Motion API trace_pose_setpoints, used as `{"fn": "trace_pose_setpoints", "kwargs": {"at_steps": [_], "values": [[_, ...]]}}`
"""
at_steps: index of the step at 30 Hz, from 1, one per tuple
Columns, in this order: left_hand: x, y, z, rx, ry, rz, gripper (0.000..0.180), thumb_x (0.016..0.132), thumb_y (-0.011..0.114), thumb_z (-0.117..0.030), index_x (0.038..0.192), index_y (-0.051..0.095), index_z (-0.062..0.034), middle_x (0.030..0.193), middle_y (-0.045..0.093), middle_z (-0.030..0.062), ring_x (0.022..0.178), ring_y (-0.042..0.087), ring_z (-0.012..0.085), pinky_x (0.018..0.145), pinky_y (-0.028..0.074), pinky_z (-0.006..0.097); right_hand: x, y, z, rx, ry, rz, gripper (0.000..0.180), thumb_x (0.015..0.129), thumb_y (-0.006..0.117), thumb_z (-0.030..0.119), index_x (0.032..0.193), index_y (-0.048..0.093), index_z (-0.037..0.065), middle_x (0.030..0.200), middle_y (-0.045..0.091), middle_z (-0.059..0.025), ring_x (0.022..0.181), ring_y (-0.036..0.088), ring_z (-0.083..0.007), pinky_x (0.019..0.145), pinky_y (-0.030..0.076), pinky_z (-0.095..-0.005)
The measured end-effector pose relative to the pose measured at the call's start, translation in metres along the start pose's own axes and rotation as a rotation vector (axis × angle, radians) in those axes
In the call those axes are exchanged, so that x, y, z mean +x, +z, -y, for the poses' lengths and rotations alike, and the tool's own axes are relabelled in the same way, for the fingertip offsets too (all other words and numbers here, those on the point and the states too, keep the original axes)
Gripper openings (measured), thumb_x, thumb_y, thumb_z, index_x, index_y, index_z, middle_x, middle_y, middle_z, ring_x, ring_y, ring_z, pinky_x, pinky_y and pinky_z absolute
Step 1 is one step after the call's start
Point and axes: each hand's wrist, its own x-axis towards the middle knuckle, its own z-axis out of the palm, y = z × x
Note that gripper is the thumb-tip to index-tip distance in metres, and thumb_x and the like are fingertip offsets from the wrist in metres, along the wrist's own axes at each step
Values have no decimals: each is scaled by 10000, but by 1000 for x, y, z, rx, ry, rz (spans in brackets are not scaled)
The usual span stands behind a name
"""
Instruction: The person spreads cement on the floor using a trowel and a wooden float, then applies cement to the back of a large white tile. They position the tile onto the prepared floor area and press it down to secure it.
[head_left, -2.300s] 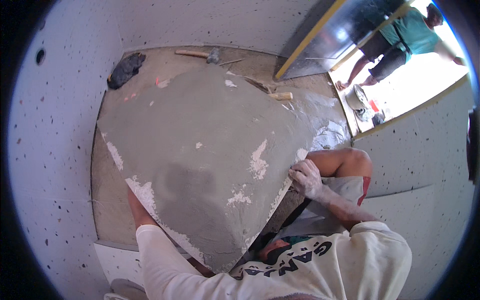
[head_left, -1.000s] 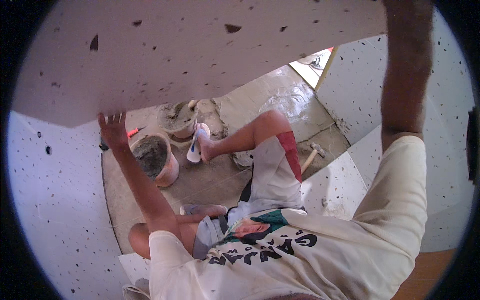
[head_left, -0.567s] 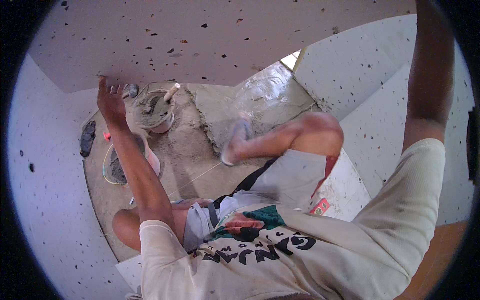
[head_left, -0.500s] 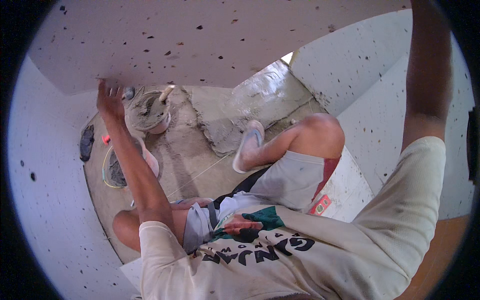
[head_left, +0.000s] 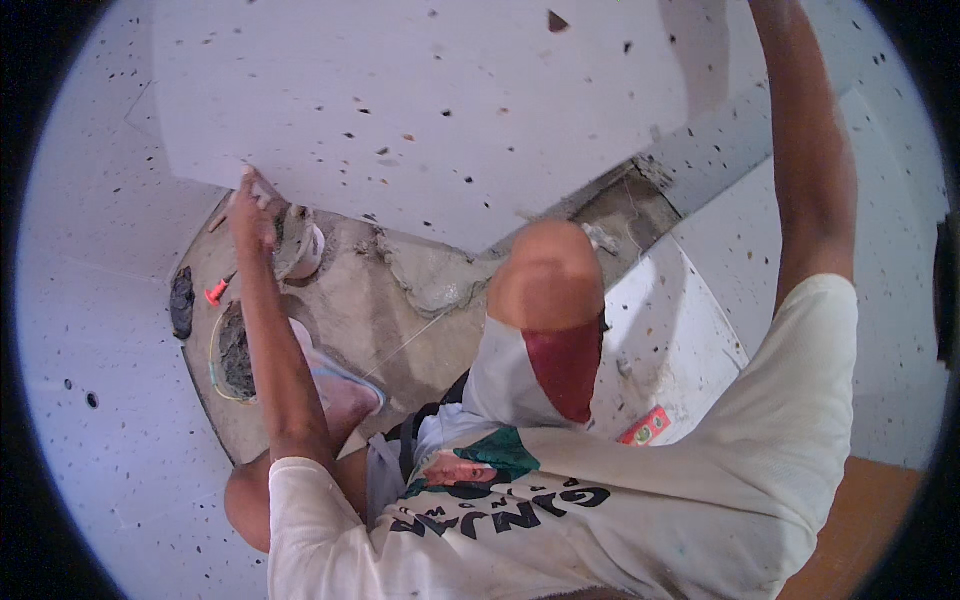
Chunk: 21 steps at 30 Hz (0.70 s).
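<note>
A large pale tile with dark and brown flecks (head_left: pixel 400 120) is held up in front of me, tilted over the floor. My left hand (head_left: pixel 254 215) is closed on its near left edge, with the thumb on the face; the fingers are partly hidden and slightly blurred. The right forearm (head_left: pixel 815 160) reaches up along the tile's right side and leaves the picture at the top, so my right hand is out of sight. Below the tile's near edge, part of a grey wet mortar bed (head_left: pixel 440 280) shows.
A bucket with mortar (head_left: pixel 308 255) stands by my left hand, and a second mortar container (head_left: pixel 237 355) stands nearer. Beside them lie a red-handled tool (head_left: pixel 217 291) and a dark lump (head_left: pixel 182 302). A red spirit level (head_left: pixel 645 427) rests on laid tile by my raised knee (head_left: pixel 547 275).
The tile has come lower and nearer, covering most of the mortar bed. My left hand moved slightly right and down with it. The raised knee shifted left, and its foot went out of sight.
</note>
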Motion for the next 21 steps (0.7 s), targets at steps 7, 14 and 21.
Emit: {"fn": "trace_pose_setpoints", "kwargs": {"at_steps": [7, 14, 21], "values": [[56, 22, 53, 356, -20, -77, 555, 875, 652, -438, 1133, 555, 44, 1004, 584, 160, 780, 582, 254, 639, 507, 364, -11, 82, -96, 203, 254, 197, 325, 869, 648, 302, 962, 723, 0, 809, 667, -17, 737, 606, -109, 655, 486, -289], [115, 17, 101, 597, -162, -74, 739, 845, 629, -521, 1306, 456, 30, 1264, 504, 222, 1128, 509, 356, 858, 427, 538, -30, 154, -172, 146, 503, 298, 274, 871, 666, 281, 902, 736, 17, 729, 647, 4, 617, 567, -74, 559, 461, -263], [138, 26, 111, 682, -322, -15, 697, 857, 629, -486, 1281, 467, 43, 1245, 545, 197, 1112, 544, 334, 845, 453, 512, -43, 192, -212, -96, 594, 296, 300, 850, 703, 281, 1025, 706, 37, 847, 679, -68, 751, 630, -161, 685, 518, -310]]}}
